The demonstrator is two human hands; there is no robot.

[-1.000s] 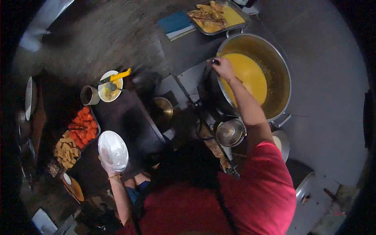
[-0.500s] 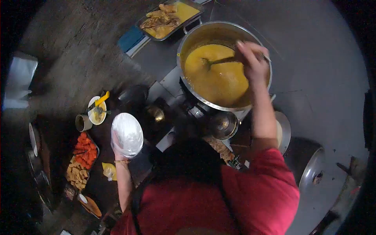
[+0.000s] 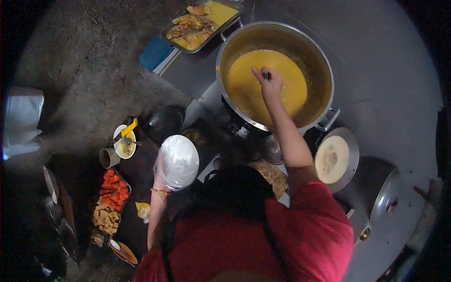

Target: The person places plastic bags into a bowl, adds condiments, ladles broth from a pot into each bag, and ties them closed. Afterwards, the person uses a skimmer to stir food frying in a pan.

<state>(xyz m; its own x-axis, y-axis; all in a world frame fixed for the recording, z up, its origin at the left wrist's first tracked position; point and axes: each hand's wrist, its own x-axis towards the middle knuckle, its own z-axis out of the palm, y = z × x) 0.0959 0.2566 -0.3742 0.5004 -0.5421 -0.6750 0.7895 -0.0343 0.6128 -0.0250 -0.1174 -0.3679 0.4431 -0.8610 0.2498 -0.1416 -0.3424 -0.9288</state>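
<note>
My left hand (image 3: 161, 175) holds a white bowl covered in clear plastic (image 3: 179, 157), left of the stove. Over the large metal pot (image 3: 324, 51), my right hand (image 3: 271, 88) is closed round the handle of a ladle (image 3: 267, 75). Only the dark end of that handle shows above my fist; the rest is hidden below the hand. Thick yellow soup (image 3: 249, 101) fills the lower part of the pot.
A tray of cooked meat pieces (image 3: 192, 28) stands behind the pot. To the right are a pan of pale liquid (image 3: 332, 160) and a large lid (image 3: 383, 197). At left lie a tray of orange and tan pieces (image 3: 112, 192), a cup (image 3: 109, 158) and a small plate (image 3: 126, 149).
My right hand has moved left over the pot, and the ladle has swung from slanting to nearly upright. The view has shifted, showing more of the pan at right. The covered bowl stays in my left hand.
</note>
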